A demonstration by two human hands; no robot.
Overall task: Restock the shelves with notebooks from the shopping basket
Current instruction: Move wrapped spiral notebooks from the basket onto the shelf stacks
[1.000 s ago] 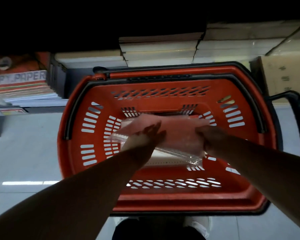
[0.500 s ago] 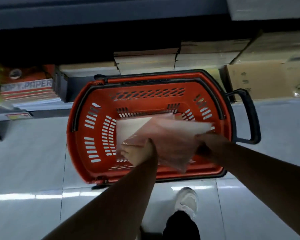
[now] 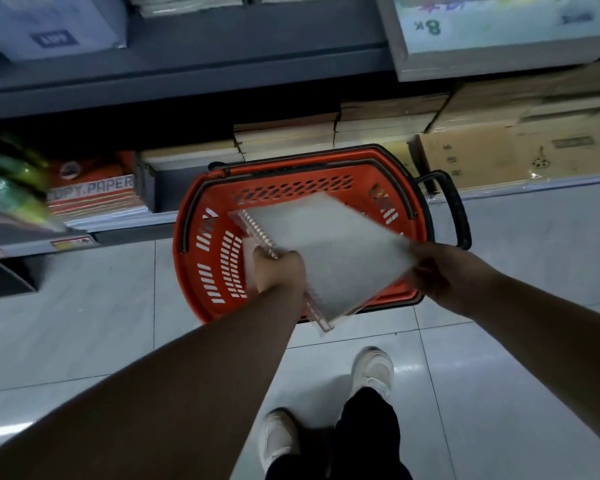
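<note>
A stack of spiral-bound notebooks point(image 3: 329, 251) with pale translucent covers hangs above the red shopping basket point(image 3: 201, 271), which stands on the tiled floor against the shelves. My left hand point(image 3: 279, 271) grips the stack at its spiral edge. My right hand point(image 3: 430, 271) holds the opposite edge, fingers under the stack. The basket's inside is mostly hidden behind the notebooks; a pale sheet or cover shows below my left hand.
The bottom shelf holds copy paper reams point(image 3: 94, 195) at left, stacked brown notebooks point(image 3: 291, 136) in the middle and cardboard boxes point(image 3: 499, 154) at right. A grey shelf point(image 3: 222, 64) above carries flat packs. The basket's black handle point(image 3: 454, 209) sticks out right. My shoes point(image 3: 374, 372) stand on tiles.
Both hands have lifted the notebooks up out of the basket and the stack has turned pale side up. The view has risen, showing the upper shelf and my feet.
</note>
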